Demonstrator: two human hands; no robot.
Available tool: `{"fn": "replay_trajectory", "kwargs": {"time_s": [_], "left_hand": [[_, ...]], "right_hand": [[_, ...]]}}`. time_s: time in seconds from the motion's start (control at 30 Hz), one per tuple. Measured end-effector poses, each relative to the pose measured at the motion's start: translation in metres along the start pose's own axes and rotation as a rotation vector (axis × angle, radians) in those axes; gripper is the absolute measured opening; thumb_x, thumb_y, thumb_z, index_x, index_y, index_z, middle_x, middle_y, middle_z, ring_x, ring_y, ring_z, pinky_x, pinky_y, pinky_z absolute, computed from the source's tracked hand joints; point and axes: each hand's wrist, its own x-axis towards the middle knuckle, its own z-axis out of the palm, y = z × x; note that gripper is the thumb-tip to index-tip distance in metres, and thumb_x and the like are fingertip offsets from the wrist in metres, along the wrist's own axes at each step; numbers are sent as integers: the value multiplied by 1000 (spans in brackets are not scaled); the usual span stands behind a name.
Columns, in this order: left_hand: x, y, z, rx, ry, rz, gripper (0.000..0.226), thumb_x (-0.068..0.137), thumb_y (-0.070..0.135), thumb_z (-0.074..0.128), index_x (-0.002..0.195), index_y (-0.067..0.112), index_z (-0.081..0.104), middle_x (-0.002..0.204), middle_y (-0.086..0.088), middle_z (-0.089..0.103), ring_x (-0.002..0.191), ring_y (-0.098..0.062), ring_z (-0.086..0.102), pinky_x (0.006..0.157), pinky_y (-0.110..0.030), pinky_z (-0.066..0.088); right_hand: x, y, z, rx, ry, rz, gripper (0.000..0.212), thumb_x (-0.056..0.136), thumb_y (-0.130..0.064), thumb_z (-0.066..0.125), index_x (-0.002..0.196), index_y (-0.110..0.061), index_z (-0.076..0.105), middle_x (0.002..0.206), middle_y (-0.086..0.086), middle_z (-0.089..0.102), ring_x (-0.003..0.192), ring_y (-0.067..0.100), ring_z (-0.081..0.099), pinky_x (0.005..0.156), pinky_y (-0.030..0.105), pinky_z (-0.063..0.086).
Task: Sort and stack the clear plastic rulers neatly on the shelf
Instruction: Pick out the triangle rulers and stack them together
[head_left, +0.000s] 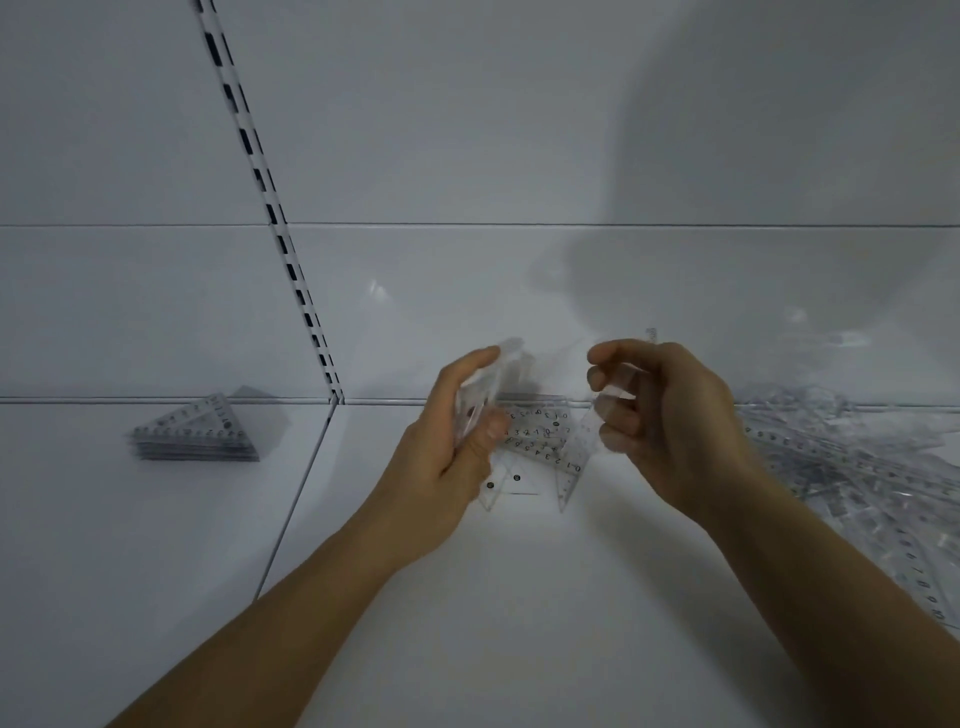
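White shelving fills the view, with a slotted upright (270, 208) running down the back panel to the shelf (519, 597). Above the shelf's middle, the left hand (457, 441) grips a small bundle of clear triangular rulers (480, 400), fingers and thumb curled round it. The right hand (670, 415) pinches another clear triangular ruler (574, 467) between curled fingers, its tip pointing down. More rulers (535, 431) lie flat between the hands. A neat stack of triangular rulers (195, 434) sits far left; a loose pile of clear rulers (857, 467) sprawls on the right.
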Motion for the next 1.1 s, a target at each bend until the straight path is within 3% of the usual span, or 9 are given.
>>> {"fn": "replay_trajectory", "kwargs": {"time_s": [0.1, 0.17, 0.3, 0.53, 0.73, 0.87, 1.0, 1.07, 1.1], "left_hand": [[4, 9, 0, -446, 9, -180, 53, 107, 4, 38, 139, 46, 47, 93, -9, 57, 58, -20, 42, 50, -31, 41], [5, 13, -5, -735, -18, -339, 63, 94, -8, 35, 128, 39, 59, 89, -9, 53, 57, -17, 36, 46, -26, 35], [8, 14, -12, -1052, -17, -498, 32, 88, 12, 44, 111, 24, 63, 87, -13, 52, 54, -16, 38, 42, -23, 34], [8, 15, -12, -1029, 34, -548, 22, 101, 31, 50, 118, 24, 63, 96, -14, 61, 69, -23, 58, 58, -32, 55], [9, 12, -7, -922, 73, -309, 35, 98, 27, 49, 132, 22, 56, 110, -18, 62, 103, -32, 68, 89, -43, 57], [6, 10, -2, -759, 74, -220, 46, 94, 18, 55, 138, 27, 52, 117, -20, 64, 113, -36, 67, 90, -43, 58], [9, 7, -5, -738, 128, -245, 47, 96, 3, 52, 138, 25, 52, 123, -19, 67, 109, -37, 69, 84, -43, 60], [14, 9, -18, -867, 193, -237, 42, 101, 5, 47, 138, 23, 51, 122, -20, 67, 103, -33, 71, 79, -42, 60], [16, 10, -27, -905, 224, -242, 39, 103, 7, 43, 138, 25, 53, 122, -19, 68, 98, -28, 71, 73, -38, 60]], "right_hand": [[-2, -1, -1, -56, 21, -61, 26, 96, -7, 46, 89, -6, 71, 88, 8, 55, 53, 19, 53, 41, 25, 38], [-2, -1, -1, -76, 8, -111, 28, 99, -4, 46, 95, -6, 73, 85, 7, 62, 63, 23, 65, 46, 28, 47], [-5, 1, 0, -53, -115, -166, 27, 101, 0, 49, 111, -8, 73, 81, 8, 66, 87, 29, 75, 60, 31, 57], [-3, 15, 5, -62, -6, -230, 15, 87, 6, 68, 96, -7, 69, 78, 13, 68, 67, 20, 63, 62, 27, 51], [-10, 32, 23, 63, -49, -91, 18, 77, -1, 75, 81, -3, 57, 78, 19, 72, 69, 26, 72, 64, 28, 60], [-12, 50, 33, -414, -51, -176, 20, 84, -14, 80, 74, -2, 67, 74, 7, 75, 56, 22, 66, 52, 27, 53], [-6, 57, 28, -910, -57, -504, 21, 91, -30, 75, 74, -18, 79, 62, -11, 69, 51, 10, 61, 50, 24, 48], [5, 53, 16, -1051, 6, -659, 20, 95, -34, 68, 87, -19, 78, 69, -12, 67, 61, 7, 59, 59, 18, 45], [11, 52, 9, -1145, -26, -672, 19, 95, -35, 66, 103, -21, 77, 86, -13, 69, 75, 5, 62, 71, 16, 47]]}}
